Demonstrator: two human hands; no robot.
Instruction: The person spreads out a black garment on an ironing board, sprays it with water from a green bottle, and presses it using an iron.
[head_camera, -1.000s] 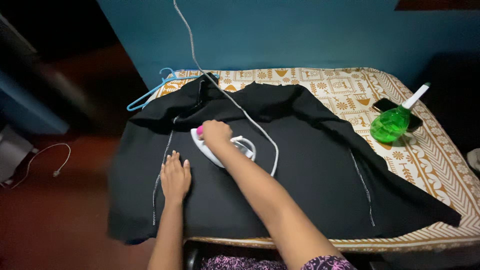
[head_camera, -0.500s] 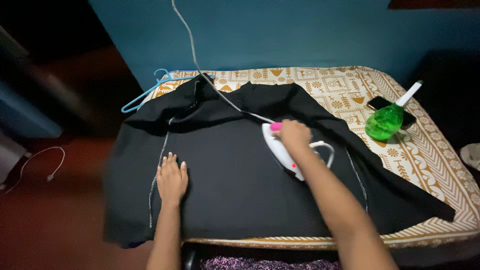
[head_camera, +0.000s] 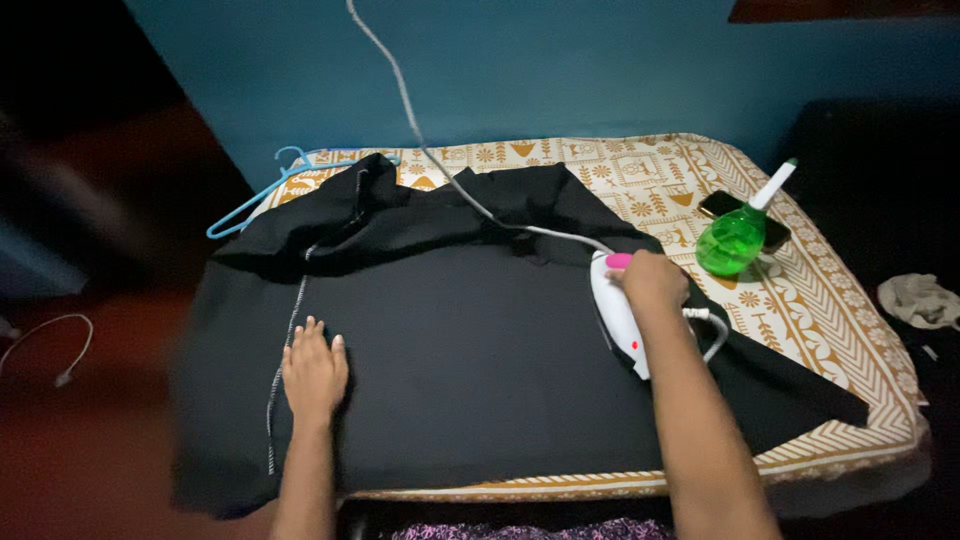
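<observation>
At right of centre, the right hand (head_camera: 652, 281) grips the white iron (head_camera: 617, 318), which has slid rightward across the black cloth (head_camera: 470, 350), so another strip is pressed; the left hand (head_camera: 313, 372) stays flat, fingers spread, at lower left.

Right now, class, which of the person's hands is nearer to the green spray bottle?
Right. The right hand grips the white iron just beside the green spray bottle, while the left hand lies flat on the black cloth, far across the table.
</observation>
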